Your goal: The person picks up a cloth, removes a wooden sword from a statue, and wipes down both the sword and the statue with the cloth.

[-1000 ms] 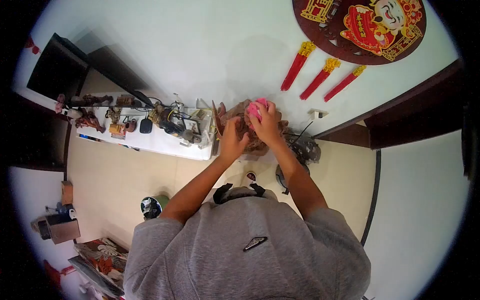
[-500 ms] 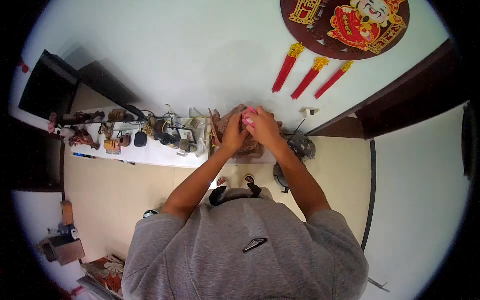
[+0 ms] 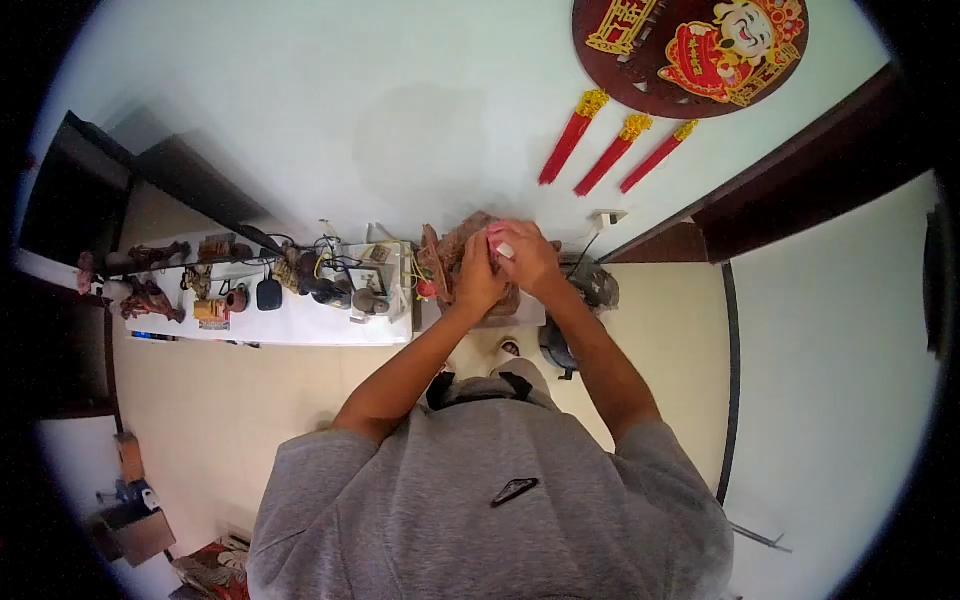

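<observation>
My right hand (image 3: 533, 264) is closed around a small pink thing with a white patch (image 3: 497, 243), perhaps a cloth or a packet; its kind is hard to make out. Close beside it, my left hand (image 3: 482, 280) has its fingers curled up against the pink thing, and what they grip is partly hidden. Both hands are over a brown, rough carved piece that looks like wood (image 3: 434, 258), standing against the wall. The arms and hands cover much of this carving.
Left of the carving, a white cabinet top (image 3: 290, 325) carries small ornaments, cables and a black rounded object (image 3: 269, 293). A television (image 3: 75, 190) stands at the far left. A dark bag-like object (image 3: 598, 288) is at the right. A round wall plaque (image 3: 690, 55) hangs above with red tassels (image 3: 627, 155).
The view has shifted slightly. My hands stay together over the carving, and my right hand has turned a little, covering more of the pink thing. One foot has stepped partly out of sight.
</observation>
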